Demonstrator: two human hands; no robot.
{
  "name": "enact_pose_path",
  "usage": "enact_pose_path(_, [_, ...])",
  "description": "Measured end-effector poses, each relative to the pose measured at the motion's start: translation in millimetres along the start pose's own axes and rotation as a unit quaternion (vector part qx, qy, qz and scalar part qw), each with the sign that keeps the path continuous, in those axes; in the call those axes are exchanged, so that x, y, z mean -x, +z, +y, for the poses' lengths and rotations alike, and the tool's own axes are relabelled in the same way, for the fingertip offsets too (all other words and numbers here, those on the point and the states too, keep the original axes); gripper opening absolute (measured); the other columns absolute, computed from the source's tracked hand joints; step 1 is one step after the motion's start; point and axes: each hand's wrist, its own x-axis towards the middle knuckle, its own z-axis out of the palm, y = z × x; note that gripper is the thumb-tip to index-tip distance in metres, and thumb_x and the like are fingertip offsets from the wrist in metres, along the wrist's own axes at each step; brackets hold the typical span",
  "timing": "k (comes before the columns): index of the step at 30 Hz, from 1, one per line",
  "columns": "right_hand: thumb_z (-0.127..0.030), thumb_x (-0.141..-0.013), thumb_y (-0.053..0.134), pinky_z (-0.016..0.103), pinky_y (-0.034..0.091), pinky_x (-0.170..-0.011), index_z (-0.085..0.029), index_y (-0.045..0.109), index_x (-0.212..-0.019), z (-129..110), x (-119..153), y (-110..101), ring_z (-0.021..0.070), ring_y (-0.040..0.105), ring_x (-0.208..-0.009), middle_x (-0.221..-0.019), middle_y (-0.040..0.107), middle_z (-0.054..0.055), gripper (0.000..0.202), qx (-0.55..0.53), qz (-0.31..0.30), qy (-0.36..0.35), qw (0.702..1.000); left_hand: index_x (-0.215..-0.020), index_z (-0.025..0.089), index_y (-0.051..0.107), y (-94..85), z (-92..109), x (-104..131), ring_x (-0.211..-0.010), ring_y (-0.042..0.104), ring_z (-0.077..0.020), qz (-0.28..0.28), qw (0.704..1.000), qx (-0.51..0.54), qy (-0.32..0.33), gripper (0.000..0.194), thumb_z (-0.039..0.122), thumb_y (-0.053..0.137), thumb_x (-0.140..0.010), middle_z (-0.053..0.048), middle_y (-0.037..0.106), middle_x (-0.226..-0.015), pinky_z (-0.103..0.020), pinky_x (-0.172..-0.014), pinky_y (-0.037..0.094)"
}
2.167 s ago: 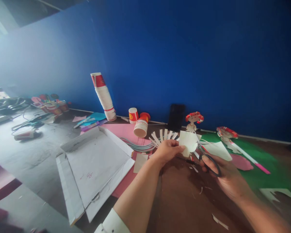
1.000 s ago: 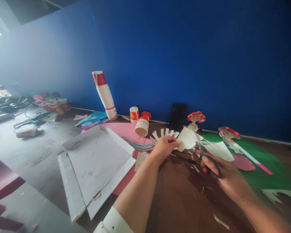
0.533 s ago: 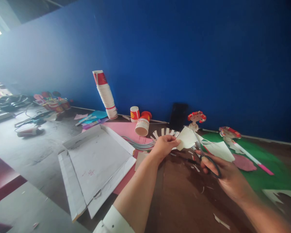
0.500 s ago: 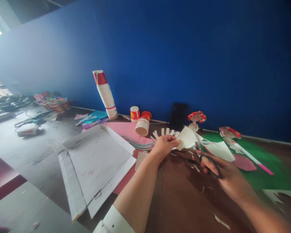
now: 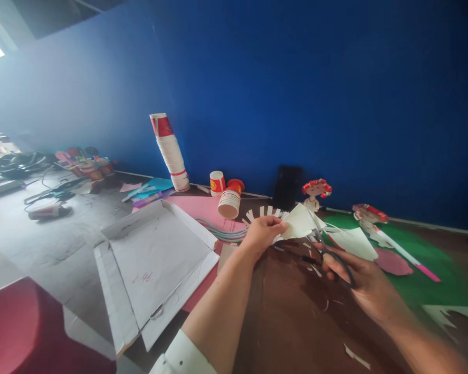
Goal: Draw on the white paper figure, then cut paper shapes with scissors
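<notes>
Between thumb and fingers my left hand [image 5: 264, 235] pinches a pale cream piece of paper [image 5: 298, 222]. My right hand [image 5: 354, 272] grips black-handled scissors [image 5: 345, 267], whose blades lie at the paper's right edge. How far the blades are apart is hard to make out. Behind my left hand is a fringed strip of white paper [image 5: 262, 212]. Another cream sheet [image 5: 354, 243] lies just past the scissors on green paper [image 5: 432, 254], next to a pink cutout [image 5: 393, 261] and a white marker with a pink end [image 5: 411, 256].
On the left lies a shallow white box lid [image 5: 159, 259]. A tall stack of paper cups [image 5: 171, 156] leans near the blue wall [image 5: 276, 93], with more cups [image 5: 229, 202] beside it. A dark phone [image 5: 287, 186] and a paper figure [image 5: 315, 193] stand by the wall. Paper scraps [image 5: 356, 357] litter the brown table.
A dark red object has come further into view at the lower left. The cream paper has shifted slightly in my left hand; both hands stay almost in place.
</notes>
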Motion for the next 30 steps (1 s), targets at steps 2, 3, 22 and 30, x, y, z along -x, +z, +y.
enact_pose_path(2, [-0.084,-0.071,0.070,0.030,0.058,-0.058,-0.022,0.089,-0.098,1.3,0.0,-0.1,0.0226,0.070,-0.061,-0.067,0.076,0.004,0.070,0.003,0.000,0.013,1.000,-0.077,0.016,0.069,-0.3,-0.1,-0.3,-0.060,0.041,-0.0092,0.003,1.000,0.003,-0.004,0.017,0.027,0.080,-0.081,0.005,0.054,-0.062,-0.027,-0.067,0.032])
enact_pose_path(3, [-0.083,-0.072,0.070,0.030,0.058,-0.059,-0.022,0.089,-0.100,1.9,0.1,-0.2,0.0228,0.070,-0.061,-0.067,0.076,0.005,0.070,0.007,-0.001,0.018,1.000,-0.077,0.016,0.069,-0.5,-0.1,-0.3,-0.060,0.041,-0.0091,0.003,1.000,0.005,-0.004,0.017,0.027,0.080,-0.081,0.005,0.054,-0.062,-0.027,-0.066,0.031])
enact_pose_path(22, [-0.073,-0.074,0.080,0.026,0.056,-0.055,-0.023,0.089,-0.092,2.5,2.6,-0.3,0.0196,0.066,-0.060,-0.067,0.073,0.004,0.054,-0.063,-0.043,0.017,0.997,-0.078,0.016,0.072,-2.2,-1.1,-1.9,-0.061,0.045,-0.0095,0.017,0.999,0.038,0.008,0.021,0.033,0.084,-0.077,0.004,0.059,-0.065,-0.026,-0.066,0.036])
enact_pose_path(30, [-0.068,-0.081,0.077,0.026,0.055,-0.056,-0.021,0.089,-0.099,6.4,3.2,-1.9,0.0199,0.067,-0.063,-0.069,0.072,0.005,0.052,-0.033,-0.063,0.017,0.997,-0.078,0.015,0.073,-3.8,-2.6,-4.4,-0.059,0.043,-0.0081,0.030,0.998,0.046,0.025,0.021,0.033,0.084,-0.077,0.004,0.057,-0.062,-0.025,-0.062,0.034])
